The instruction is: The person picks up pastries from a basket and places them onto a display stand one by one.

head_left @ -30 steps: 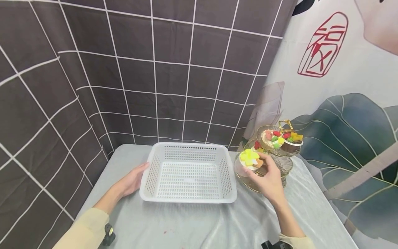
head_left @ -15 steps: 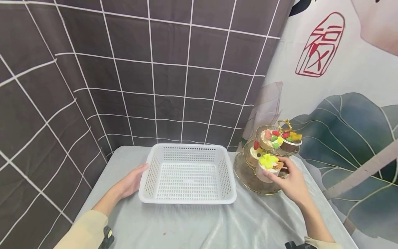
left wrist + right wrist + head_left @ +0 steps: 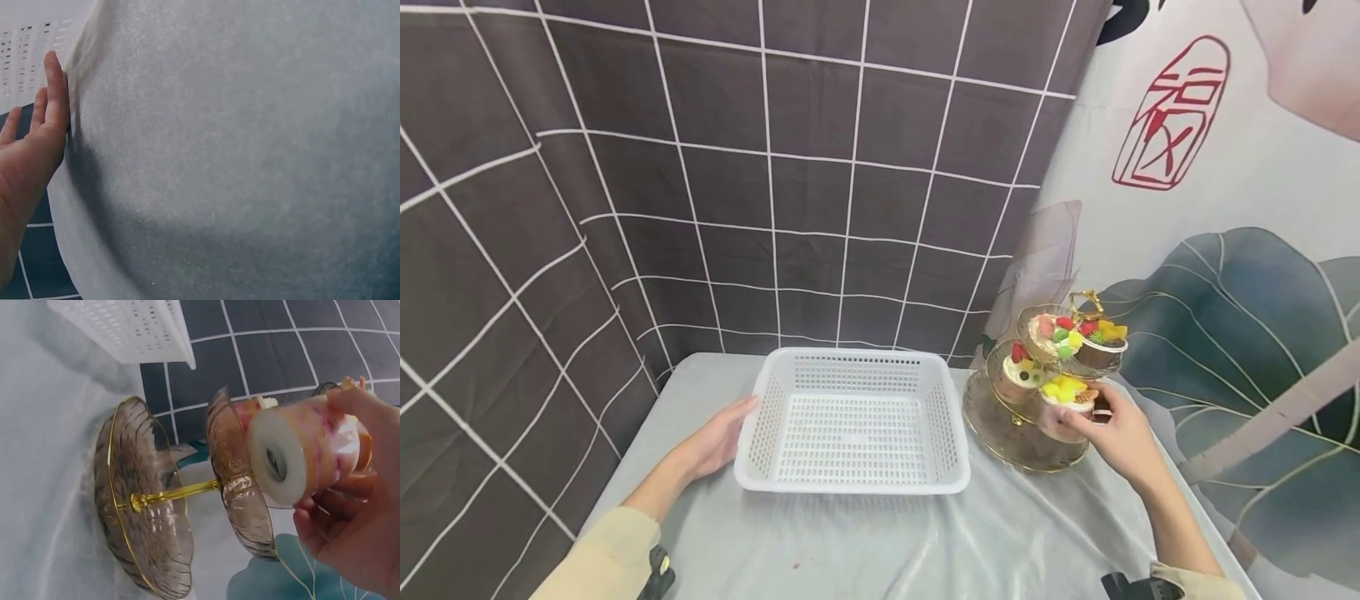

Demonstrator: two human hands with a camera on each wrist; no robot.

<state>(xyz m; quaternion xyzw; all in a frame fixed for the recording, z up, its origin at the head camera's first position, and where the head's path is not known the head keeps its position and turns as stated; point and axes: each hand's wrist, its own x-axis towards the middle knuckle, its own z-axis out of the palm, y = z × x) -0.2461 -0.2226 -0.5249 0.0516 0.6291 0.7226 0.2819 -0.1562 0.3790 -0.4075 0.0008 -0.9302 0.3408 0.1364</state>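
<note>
In the head view my right hand point(image 3: 1122, 437) grips a small round cake point(image 3: 1063, 423) with yellow fruit pieces on top. The cake is upright, right at the middle tier of a three-tier amber glass cake stand point(image 3: 1000, 437). In the right wrist view the pale round base of this cake point(image 3: 278, 456) shows close by the rim of that tier, thumb and fingers on opposite sides. My left hand point(image 3: 718, 437) touches the left side of a white plastic basket point(image 3: 857, 486), its fingers fairly straight in the left wrist view.
A cake with a strawberry point(image 3: 1019, 375) sits on the middle tier. Above it, the top tier bears two fruit cakes, one cream-coloured point(image 3: 1047, 335) and one dark point(image 3: 1099, 354), beside a gold handle point(image 3: 1086, 302). A pale cloth point(image 3: 850, 542) covers the table; a dark checked curtain hangs behind.
My right hand has carried the yellow-topped cake to the right, from over the stand's left edge to its middle tier. The left hand has stayed at the basket.
</note>
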